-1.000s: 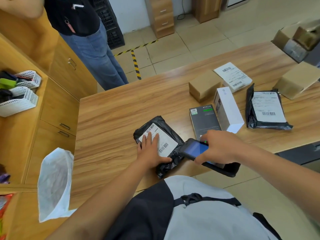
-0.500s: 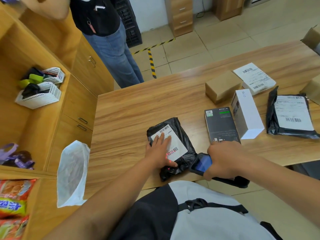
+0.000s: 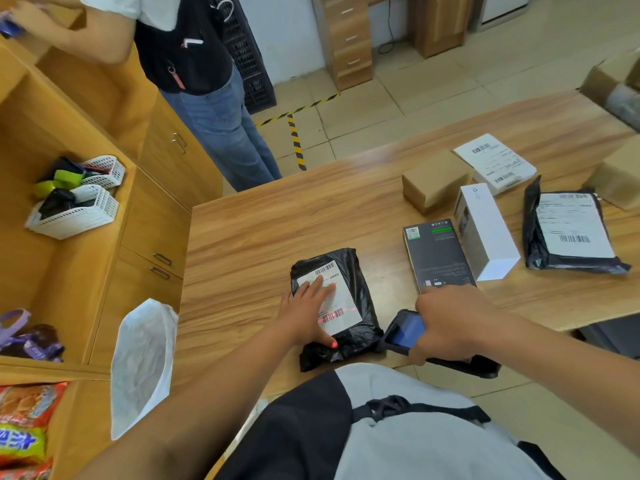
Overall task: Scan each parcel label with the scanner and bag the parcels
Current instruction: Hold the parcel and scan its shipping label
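Black parcel [image 3: 341, 306] — near table [image 3: 263, 230] edge, label up; left hand [image 3: 306, 315] flat on label, fingers straight. Scanner [image 3: 408, 332] — gripped in right hand [image 3: 450, 323], just beside parcel; red line across lower barcode.

Tiled floor [image 3: 433, 109], wooden cabinets [image 3: 152, 216], drawers [image 3: 348, 39]

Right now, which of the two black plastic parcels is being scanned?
The near black parcel, pressed by the left hand: the red line from the scanner crosses its lower barcode. The other black parcel lies untouched at the far right.
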The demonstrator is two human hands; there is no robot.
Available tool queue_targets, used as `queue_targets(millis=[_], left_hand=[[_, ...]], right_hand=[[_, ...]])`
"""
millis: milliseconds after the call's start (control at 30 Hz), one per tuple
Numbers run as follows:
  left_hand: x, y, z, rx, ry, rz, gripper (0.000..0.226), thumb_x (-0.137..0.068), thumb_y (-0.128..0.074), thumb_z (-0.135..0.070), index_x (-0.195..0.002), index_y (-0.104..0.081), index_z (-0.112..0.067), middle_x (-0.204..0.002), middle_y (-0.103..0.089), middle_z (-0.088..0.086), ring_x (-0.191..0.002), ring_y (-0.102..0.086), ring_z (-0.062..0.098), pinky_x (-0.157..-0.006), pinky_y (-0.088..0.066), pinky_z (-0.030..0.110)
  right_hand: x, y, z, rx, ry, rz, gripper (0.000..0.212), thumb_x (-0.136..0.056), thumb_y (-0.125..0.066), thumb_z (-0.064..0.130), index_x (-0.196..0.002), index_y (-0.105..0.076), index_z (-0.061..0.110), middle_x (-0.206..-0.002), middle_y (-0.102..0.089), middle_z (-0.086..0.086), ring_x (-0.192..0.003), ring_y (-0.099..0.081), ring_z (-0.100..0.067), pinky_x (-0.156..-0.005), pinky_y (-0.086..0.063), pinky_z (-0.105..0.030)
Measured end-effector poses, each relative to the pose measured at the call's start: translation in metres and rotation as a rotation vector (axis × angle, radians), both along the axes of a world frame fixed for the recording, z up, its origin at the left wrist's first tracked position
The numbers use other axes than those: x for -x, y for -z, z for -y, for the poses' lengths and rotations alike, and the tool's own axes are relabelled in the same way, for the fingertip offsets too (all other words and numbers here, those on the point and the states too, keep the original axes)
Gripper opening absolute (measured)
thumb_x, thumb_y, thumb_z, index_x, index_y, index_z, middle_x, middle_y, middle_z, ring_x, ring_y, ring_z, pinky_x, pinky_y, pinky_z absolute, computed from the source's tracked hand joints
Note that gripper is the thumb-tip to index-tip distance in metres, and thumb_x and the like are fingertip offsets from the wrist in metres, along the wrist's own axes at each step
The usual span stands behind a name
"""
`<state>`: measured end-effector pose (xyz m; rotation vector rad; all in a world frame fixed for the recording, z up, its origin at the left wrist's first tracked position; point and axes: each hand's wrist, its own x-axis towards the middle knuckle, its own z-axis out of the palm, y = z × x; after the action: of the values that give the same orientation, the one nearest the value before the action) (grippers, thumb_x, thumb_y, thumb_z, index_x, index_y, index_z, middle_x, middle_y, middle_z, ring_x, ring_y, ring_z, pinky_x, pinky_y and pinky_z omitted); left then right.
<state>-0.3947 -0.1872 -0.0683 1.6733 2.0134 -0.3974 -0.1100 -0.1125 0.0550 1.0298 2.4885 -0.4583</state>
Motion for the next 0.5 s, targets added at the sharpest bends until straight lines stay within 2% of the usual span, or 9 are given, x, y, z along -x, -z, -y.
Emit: queue_targets(millis=[267,400,500], left_hand=[[0.013,0.004,0.006,-0.088,-0.071,0.134,0.141,-0.05,-0.086,-0.065,-0.155,0.004,-0.037,-0.166,0.004,-0.009,-0.153,0.0,0.016,-0.121,-0.003,0.048],[0.03,0.002,0.006,-0.068,-0.097,0.172,0.148,-0.046,-0.087,-0.065,-0.154,0.011,-0.04,-0.165,0.011,-0.008,-0.152,0.002,0.021,-0.122,-0.008,0.048],[0.049,-0.001,0.002,-0.053,-0.08,0.141,0.151,-0.046,-0.086,-0.068,-0.153,0.016,-0.037,-0.165,0.014,-0.006,-0.152,0.007,0.021,-0.122,-0.003,0.049]], right_hand=[[0.002,0.0,0.005,0.015,0.015,0.027,0.052,-0.057,-0.066,0.074,-0.066,-0.044,0.028,-0.078,-0.051,0.007,-0.061,-0.047,-0.012,-0.055,-0.037,-0.032],[0.006,-0.001,0.008,0.004,0.022,0.033,0.053,-0.056,-0.064,0.075,-0.066,-0.038,0.03,-0.079,-0.046,0.009,-0.068,-0.052,-0.017,-0.06,-0.039,-0.033],[0.01,-0.004,0.011,0.008,0.049,0.027,0.053,-0.055,-0.064,0.074,-0.066,-0.037,0.03,-0.079,-0.045,0.009,-0.072,-0.054,-0.02,-0.06,-0.039,-0.033]])
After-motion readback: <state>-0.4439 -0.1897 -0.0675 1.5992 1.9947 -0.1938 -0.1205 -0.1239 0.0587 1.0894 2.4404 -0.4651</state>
